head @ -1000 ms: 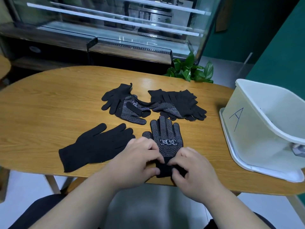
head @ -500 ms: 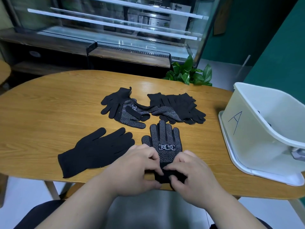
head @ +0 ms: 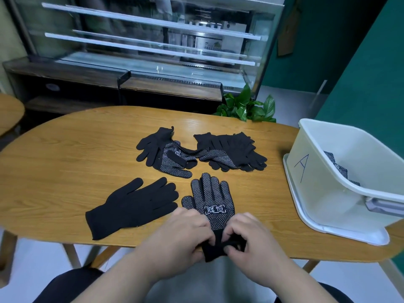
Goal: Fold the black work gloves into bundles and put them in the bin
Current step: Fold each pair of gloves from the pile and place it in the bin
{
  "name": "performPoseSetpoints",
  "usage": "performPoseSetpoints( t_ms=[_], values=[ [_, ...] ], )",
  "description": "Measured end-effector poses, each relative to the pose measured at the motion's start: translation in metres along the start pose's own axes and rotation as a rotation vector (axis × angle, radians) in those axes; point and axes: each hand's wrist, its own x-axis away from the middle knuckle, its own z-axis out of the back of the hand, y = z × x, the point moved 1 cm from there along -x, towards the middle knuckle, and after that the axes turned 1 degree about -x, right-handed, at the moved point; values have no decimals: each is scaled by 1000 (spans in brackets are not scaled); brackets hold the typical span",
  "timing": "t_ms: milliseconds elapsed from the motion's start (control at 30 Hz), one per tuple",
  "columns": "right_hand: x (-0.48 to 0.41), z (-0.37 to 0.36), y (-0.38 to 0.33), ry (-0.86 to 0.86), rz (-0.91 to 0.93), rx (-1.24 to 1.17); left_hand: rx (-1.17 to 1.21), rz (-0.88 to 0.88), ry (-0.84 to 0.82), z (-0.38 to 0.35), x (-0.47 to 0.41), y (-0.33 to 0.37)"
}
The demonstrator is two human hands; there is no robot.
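- Left hand (head: 181, 232) and right hand (head: 251, 237): fingers curled, both pinching the cuff (head: 213, 251) of the dotted glove (head: 209, 197), which lies dotted side up, fingertips pointing away.
- Cuff overhanging the near edge of the table (head: 65, 171); rest of the glove flat on the wood.
- First likely hazard: glove dragged off the edge and dropped toward the lap, caused by a pull on the overhanging cuff.
- Second: fold springing open, caused by a slack or uneven turn in the stretchy knit.
- Third: plain glove (head: 135, 206), just beside the left hand, nudged or caught by the wrist.
- Pile of gloves (head: 229, 149) farther back, apart from the dotted glove.
- Bin (head: 323, 182) at the right on a white lid (head: 328, 228), with a bundle (head: 336, 167) already inside.
- Bare wood between glove and bin, room for a sideways carry to the right.
- Bin near the right end of the table; a knock on its wall probably enough to shift it.
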Motion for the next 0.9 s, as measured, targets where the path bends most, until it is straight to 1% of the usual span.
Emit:
performPoseSetpoints(
  t_ms=[100,167,233,300,367,467,533,567,667,767,833,900],
  values=[
    [13,-1,-6,20,7,-70,71,51,137,-3,6,10],
    [22,0,-13,51,-25,-120,250,143,250,5,11,21],
    [26,5,-29,158,-86,-196,451,237,343,24,15,37],
    [26,16,-52,336,-101,-292,607,341,392,45,16,56],
    [26,29,-76,445,-100,-434,626,451,431,64,14,70],
    [25,48,-104,401,-149,-638,572,506,497,96,7,83],
    [22,61,-118,414,-161,-642,591,536,488,117,3,90],
    [21,66,-124,444,-159,-637,639,547,459,125,1,93],
    [17,80,-131,508,-182,-670,875,548,341,138,3,101],
    [14,88,-135,452,-181,-744,875,543,295,142,7,96],
    [12,92,-136,436,-174,-695,870,529,294,144,8,94],
    [10,95,-139,469,-168,-617,849,526,315,146,7,95]
  ],
)
